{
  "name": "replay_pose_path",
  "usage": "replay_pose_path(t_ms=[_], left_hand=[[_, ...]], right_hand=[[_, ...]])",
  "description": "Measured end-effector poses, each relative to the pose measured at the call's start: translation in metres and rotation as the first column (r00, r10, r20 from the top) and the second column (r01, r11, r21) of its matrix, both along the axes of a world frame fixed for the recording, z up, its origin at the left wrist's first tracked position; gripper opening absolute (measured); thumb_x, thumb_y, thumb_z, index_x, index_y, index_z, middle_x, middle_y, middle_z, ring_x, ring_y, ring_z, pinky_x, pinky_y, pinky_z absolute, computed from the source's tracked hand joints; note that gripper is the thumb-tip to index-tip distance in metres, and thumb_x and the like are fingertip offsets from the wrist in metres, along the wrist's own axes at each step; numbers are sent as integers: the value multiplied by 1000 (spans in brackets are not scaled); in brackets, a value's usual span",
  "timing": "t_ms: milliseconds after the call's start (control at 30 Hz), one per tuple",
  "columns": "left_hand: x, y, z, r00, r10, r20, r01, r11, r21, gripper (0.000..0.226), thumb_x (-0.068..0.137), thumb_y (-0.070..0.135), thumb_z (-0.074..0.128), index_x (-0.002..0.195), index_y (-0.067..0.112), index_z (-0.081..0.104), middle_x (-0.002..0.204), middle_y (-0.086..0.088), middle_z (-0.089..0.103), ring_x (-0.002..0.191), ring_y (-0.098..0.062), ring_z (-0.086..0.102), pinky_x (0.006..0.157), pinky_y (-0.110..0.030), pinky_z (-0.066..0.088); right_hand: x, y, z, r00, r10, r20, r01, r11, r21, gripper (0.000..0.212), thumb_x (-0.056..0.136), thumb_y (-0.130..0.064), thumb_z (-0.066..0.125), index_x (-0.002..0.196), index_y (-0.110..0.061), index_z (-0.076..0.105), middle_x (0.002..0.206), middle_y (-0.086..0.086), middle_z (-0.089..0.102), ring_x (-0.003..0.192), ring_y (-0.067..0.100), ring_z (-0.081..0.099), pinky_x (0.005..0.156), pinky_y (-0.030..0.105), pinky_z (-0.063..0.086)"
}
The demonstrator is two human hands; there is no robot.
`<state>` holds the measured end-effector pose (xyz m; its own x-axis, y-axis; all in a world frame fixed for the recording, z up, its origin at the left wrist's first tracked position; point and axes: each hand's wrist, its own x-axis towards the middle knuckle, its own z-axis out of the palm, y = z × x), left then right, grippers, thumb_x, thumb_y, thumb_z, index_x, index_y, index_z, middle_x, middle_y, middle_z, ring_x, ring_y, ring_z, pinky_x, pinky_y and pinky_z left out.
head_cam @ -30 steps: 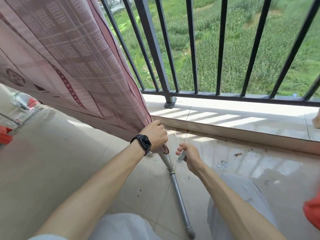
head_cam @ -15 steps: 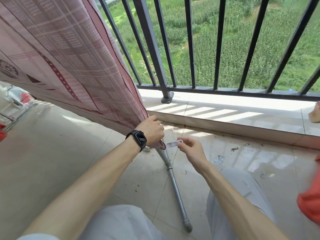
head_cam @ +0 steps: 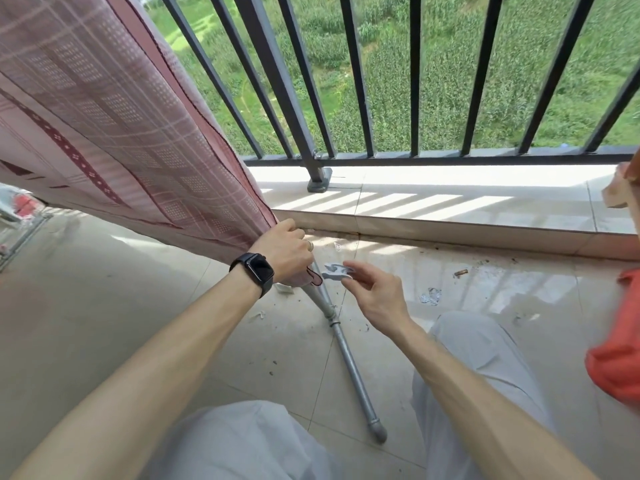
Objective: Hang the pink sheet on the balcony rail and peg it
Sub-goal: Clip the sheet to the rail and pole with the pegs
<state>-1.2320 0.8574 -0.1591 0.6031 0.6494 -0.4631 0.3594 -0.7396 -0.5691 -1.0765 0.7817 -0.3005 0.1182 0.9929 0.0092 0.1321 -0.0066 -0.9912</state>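
Note:
The pink checked sheet (head_cam: 114, 133) hangs down from the upper left and gathers to a corner low at the centre. My left hand (head_cam: 285, 251), with a black watch on the wrist, grips that bunched corner just above a grey metal pole (head_cam: 346, 355). My right hand (head_cam: 375, 292) pinches a pale grey peg (head_cam: 336, 271) between thumb and fingers, its tip a short way right of the sheet's corner. The black balcony railing (head_cam: 284, 84) runs across the top of the view.
The grey pole slants across the tiled floor between my knees. A raised tiled kerb (head_cam: 450, 216) carries the railing's foot. Orange cloth (head_cam: 620, 351) hangs at the right edge. Small debris lies on the floor near the kerb. A metal frame (head_cam: 20, 233) stands far left.
My right hand has lifted the peg and turned it toward the sheet corner. My left hand has kept its grip on the corner.

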Motion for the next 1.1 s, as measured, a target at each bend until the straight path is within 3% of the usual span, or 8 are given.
replay_pose_path(t_ms=[333, 433, 567, 700, 767, 867, 1000, 1100], left_hand=[[-5, -1, 1, 996, -38, 78, 40, 999, -24, 27, 96, 36, 47, 92, 25, 71, 91, 8, 67, 91, -21, 57, 86, -36, 39], [-7, -3, 4, 997, -25, 73, 27, 999, -26, 28, 98, 30, 43, 98, 22, 70, 97, 7, 67, 96, -22, 58, 91, -38, 40], [-5, -1, 6, 1000, -1, 30, 2, 1000, -22, 26, 98, 25, 45, 106, 18, 68, 105, 2, 68, 102, -25, 55, 96, -40, 37], [4, 8, -6, 992, 28, 124, -25, 999, -33, 21, 95, 35, 53, 97, 21, 68, 101, 2, 68, 98, -25, 56, 88, -40, 33], [16, 13, -17, 971, 41, 235, -31, 998, -46, 23, 97, 38, 49, 98, 21, 65, 101, 1, 68, 98, -26, 57, 87, -41, 33], [43, 25, -28, 902, 109, 418, -78, 993, -90, 27, 99, 39, 44, 109, 21, 61, 109, -2, 67, 104, -27, 57, 91, -41, 35], [92, 47, -6, 807, 240, 540, -135, 964, -227, 35, 99, 43, 41, 126, 25, 55, 127, 1, 61, 118, -24, 53, 98, -40, 36], [135, 49, 42, 755, 258, 602, -92, 952, -293, 36, 98, 42, 42, 127, 27, 55, 126, 2, 61, 117, -23, 53, 95, -37, 39]], right_hand=[[-36, 11, 12, 995, 57, 76, -63, 995, 77, 24, 89, -15, 73, 112, -19, 76, 97, -5, 78, 91, 0, 71, 87, 29, 56], [-47, 14, 12, 996, 86, 34, -87, 996, 33, 32, 90, -19, 73, 122, -20, 70, 100, -6, 77, 94, 1, 70, 89, 29, 57], [-33, 14, 8, 991, 123, 54, -120, 991, -67, 56, 89, -31, 73, 141, -32, 52, 121, -22, 61, 102, -2, 63, 86, 22, 55], [-5, 16, 8, 994, 6, 109, 7, 993, -117, 36, 90, -22, 72, 122, -38, 65, 113, -24, 68, 101, -6, 62, 89, 26, 53], [9, 16, 14, 979, -1, 203, 22, 994, -105, 24, 93, -26, 68, 109, -44, 68, 104, -34, 67, 102, -15, 58, 87, 12, 47], [34, 22, 29, 895, -63, 442, 67, 998, 6, 20, 95, -24, 66, 106, -40, 72, 103, -34, 67, 104, -15, 54, 89, 2, 35], [79, 21, 76, 703, -207, 680, 165, 978, 128, 25, 93, -20, 60, 113, -23, 75, 118, -8, 71, 119, 18, 53, 104, 29, 41], [113, 3, 144, 586, -319, 745, 301, 939, 166, 27, 92, -23, 58, 111, -19, 76, 120, -3, 71, 122, 26, 53, 106, 33, 42]])
